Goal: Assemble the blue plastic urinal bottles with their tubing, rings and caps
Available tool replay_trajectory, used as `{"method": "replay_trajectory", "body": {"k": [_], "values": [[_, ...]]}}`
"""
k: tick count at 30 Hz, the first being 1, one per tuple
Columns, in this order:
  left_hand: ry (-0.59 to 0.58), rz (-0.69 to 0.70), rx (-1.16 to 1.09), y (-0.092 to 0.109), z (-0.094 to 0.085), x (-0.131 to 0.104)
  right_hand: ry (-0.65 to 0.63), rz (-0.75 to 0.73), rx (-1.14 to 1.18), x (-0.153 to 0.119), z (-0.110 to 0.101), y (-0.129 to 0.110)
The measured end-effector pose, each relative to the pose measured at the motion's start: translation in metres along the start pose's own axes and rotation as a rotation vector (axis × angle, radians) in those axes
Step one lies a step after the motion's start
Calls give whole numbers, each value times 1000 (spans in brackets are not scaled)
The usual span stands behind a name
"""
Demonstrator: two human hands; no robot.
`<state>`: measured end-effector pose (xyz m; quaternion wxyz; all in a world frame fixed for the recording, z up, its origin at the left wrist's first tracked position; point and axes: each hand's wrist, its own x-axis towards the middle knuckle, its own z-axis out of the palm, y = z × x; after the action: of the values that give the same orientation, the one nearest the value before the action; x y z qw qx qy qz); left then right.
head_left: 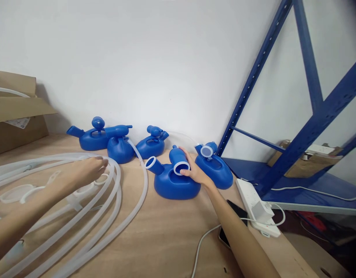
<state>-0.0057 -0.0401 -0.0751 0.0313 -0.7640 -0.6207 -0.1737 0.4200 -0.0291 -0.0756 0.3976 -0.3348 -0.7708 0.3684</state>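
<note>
My right hand [193, 170] grips a blue cup-shaped part [177, 156] with a white rim, its thumb at the opening. That part rests on top of a blue bottle [176, 187] whose white-rimmed neck points up to the left. Over at the left, my left hand [94, 166] hovers at coils of translucent tubing [117, 185]; its fingers are bent and blurred, and what they hold, if anything, cannot be made out. White plastic rings and clips [85, 191] lie under and beside that hand.
More blue bottles [214, 172] stand along the wall. An opened cardboard box [18, 131] is at the far left. At the right are a white power strip [257, 208], a phone [224, 236], a white cable and a blue metal shelf [299, 193].
</note>
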Motion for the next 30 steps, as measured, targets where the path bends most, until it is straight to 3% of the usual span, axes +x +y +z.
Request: {"method": "replay_trajectory", "body": {"k": [3, 6, 9, 15, 21, 23, 26, 30], "values": [[30, 166, 14, 50, 5, -1, 0, -17, 6, 0, 0, 2], [15, 303, -45, 101, 25, -6, 6, -21, -11, 0, -1, 4], [-68, 249, -86, 129, 45, -11, 27, -43, -35, -1, 0, 3], [22, 214, -119, 129, 57, -5, 32, -61, -55, -1, 3, 1], [91, 242, -428, 125, 70, -4, 67, -73, -79, -1, 5, 0], [65, 230, -456, 127, 65, -3, 64, -88, -77, -1, 6, 0], [29, 182, -238, 138, 41, 3, 47, -97, -63, -1, 5, -1], [0, -6, -93, 153, 17, 20, 34, -81, -11, -4, 2, -3]]}}
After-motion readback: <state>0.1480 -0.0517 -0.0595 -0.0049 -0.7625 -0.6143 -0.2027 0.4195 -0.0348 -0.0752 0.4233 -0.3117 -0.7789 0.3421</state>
